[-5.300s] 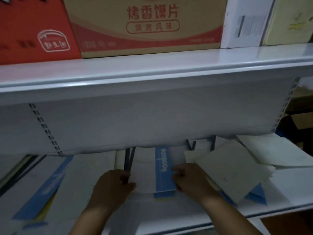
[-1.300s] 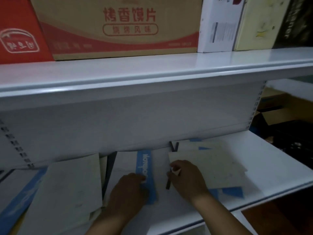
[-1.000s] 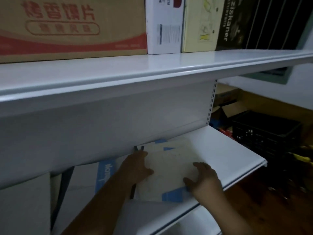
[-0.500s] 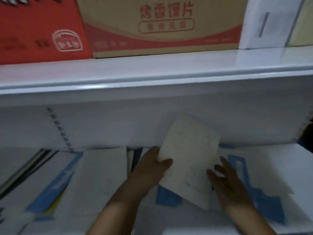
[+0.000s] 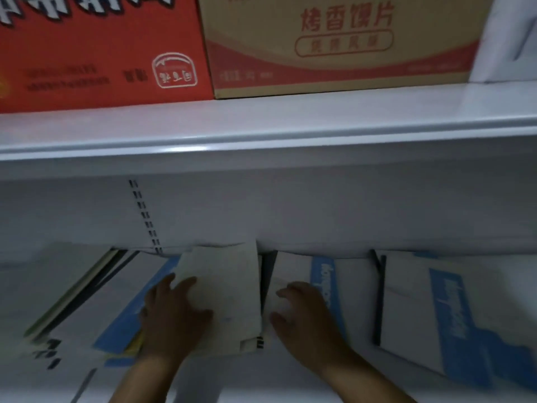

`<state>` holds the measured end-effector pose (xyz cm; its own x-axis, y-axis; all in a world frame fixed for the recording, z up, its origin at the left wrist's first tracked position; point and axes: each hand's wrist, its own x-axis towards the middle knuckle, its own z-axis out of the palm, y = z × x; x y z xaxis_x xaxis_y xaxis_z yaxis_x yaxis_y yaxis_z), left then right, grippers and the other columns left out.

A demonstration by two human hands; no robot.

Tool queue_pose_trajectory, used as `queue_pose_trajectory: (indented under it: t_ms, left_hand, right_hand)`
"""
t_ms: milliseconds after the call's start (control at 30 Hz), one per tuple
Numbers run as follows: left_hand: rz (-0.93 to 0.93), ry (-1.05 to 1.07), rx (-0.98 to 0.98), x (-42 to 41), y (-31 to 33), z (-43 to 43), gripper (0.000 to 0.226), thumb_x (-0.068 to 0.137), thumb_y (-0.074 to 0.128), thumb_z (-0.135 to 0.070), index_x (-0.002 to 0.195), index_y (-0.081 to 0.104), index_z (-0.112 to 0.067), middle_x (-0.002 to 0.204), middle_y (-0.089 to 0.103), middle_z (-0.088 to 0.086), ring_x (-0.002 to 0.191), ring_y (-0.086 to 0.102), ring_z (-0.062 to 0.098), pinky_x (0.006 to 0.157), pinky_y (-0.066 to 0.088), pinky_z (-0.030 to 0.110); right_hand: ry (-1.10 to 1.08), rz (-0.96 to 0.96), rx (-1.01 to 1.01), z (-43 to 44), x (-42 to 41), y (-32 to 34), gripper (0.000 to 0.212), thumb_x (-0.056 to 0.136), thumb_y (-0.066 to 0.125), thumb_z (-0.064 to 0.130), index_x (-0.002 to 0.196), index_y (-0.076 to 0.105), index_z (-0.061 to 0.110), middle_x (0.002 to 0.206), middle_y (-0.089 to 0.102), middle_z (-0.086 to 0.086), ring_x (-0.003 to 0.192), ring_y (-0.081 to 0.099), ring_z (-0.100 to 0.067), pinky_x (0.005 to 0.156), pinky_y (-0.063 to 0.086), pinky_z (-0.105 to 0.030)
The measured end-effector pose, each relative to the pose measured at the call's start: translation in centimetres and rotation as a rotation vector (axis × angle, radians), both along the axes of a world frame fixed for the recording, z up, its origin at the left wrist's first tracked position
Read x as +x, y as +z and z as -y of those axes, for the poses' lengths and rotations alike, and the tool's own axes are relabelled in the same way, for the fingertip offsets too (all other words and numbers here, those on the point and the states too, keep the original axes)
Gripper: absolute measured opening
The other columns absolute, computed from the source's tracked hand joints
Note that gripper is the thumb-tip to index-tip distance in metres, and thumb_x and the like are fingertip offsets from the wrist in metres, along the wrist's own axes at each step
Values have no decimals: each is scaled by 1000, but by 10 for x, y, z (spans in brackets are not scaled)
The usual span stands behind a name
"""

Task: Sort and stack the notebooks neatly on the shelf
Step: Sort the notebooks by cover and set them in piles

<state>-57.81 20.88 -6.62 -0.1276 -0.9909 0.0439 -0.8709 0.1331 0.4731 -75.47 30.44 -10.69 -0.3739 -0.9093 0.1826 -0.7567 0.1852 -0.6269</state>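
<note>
Our left hand (image 5: pixel 174 312) lies flat w/ fingers spread on the plain notebook (image 5: pixel 226 298), right hand (image 5: pixel 305 312) loosely open on the blue-striped notebook (image 5: pixel 343 286) beside it; thin, floppy, prob. slippery, so take by spine edges.

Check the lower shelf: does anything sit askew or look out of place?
Yes. At far left, the notebooks lie fanned and skewed diagonally, edges not squared. The plain-covered notebook under the left hand sits fairly straight; the right hand rests on the blue-striped notebook.
</note>
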Motion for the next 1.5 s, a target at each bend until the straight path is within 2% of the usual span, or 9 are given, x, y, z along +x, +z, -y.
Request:
queue_pose_trajectory:
  t_ms: [167, 333, 500, 767, 867, 1100, 1233, 1400, 1500]
  left_hand:
    - [-618, -338, 109, -97, 20, -38, 32, 75, 72, -3, 95, 62, -26, 106, 59, -3, 99, 56, 18, 88, 42, 25]
    - [-308, -670, 422, -195, -13, -77, 48, 76, 73, -14, 121, 57, -15, 124, 59, 9, 104, 60, 22, 88, 50, 32]
    - [-236, -818, 428, -231, -36, -109, 44, 78, 67, -21, 120, 58, -20, 119, 61, -2, 105, 58, 16, 95, 48, 31]
    - [-606, -590, 145, -197, -7, -95, 37, 88, 54, -4, 99, 44, -38, 98, 56, -10, 84, 52, 1, 75, 43, 8]
    - [-628, -526, 75, -159, 0, -73, 43, 86, 56, -1, 95, 44, -41, 92, 52, -16, 78, 49, -7, 63, 41, -2]
    - [110, -494, -15, -104, -20, -41, 34, 87, 52, -32, 122, 54, -30, 140, 46, -11, 129, 38, 12, 105, 29, 26]
    - [271, -461, 0, -117, -19, -43, 34, 89, 41, -45, 120, 54, -38, 133, 52, -16, 129, 41, 10, 113, 18, 37]
    - [-179, -670, 201, -168, -9, -62, 40, 86, 60, -32, 125, 53, -24, 137, 49, 1, 125, 45, 17, 104, 32, 25]
    - [-178, -818, 260, -211, -16, -82, 46, 85, 61, -34, 129, 48, -26, 138, 46, -1, 120, 45, 12, 101, 34, 21]
  right_hand:
    - [-259, 54, -116, -61, -60, 3, 38, 84, 53, 39, 116, 58, 19, 129, 48, 2, 126, 39, -15, 101, 25, -14]
    - [-656, 51, -13, -134, -120, 0, 39, 84, 58, 31, 121, 55, 21, 130, 46, 2, 122, 42, -20, 102, 35, -27]
    - [-698, 81, 50, -177, -145, -9, 24, 77, 62, 27, 98, 62, 17, 94, 65, -2, 90, 61, -23, 65, 46, -24]
    - [-604, 912, -274, -140, -143, 15, 34, 77, 65, -9, 106, 60, 8, 98, 61, -17, 86, 60, -30, 65, 49, -32]
    - [-451, 883, -260, -105, -126, 20, 29, 78, 67, -3, 99, 63, 17, 90, 63, 3, 79, 62, -16, 60, 50, -24]
    - [-244, 438, -23, -50, -86, 3, 24, 77, 69, 5, 100, 69, -1, 71, 61, 11, 71, 61, -9, 56, 46, -9]
    - [-213, 240, 58, -63, -87, 0, 26, 87, 58, 21, 109, 67, 9, 102, 69, -3, 82, 59, -6, 79, 49, -17]
    - [-490, 307, -120, -109, -131, 4, 25, 88, 58, 22, 112, 63, 17, 102, 62, 2, 85, 56, -6, 86, 48, -18]
    - [-739, 198, -134, -141, -164, 3, 39, 85, 61, 29, 122, 56, 18, 125, 55, -1, 110, 51, -15, 95, 40, -21]
